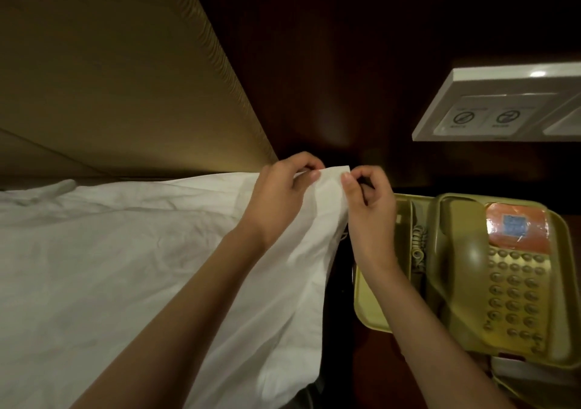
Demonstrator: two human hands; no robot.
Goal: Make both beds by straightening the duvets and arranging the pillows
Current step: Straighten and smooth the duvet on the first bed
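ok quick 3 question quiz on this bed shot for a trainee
1. True or false: both hands pinch the white cloth corner.
2. What sits right of the bed? A) lamp B) phone C) kettle
3. Fill in: behind the cloth stands the tan ____.

Key
1. True: left hand and right hand each have a grip on it.
2. B: the phone.
3. headboard.

A beige telephone (490,276) sits below a white wall panel (490,106).
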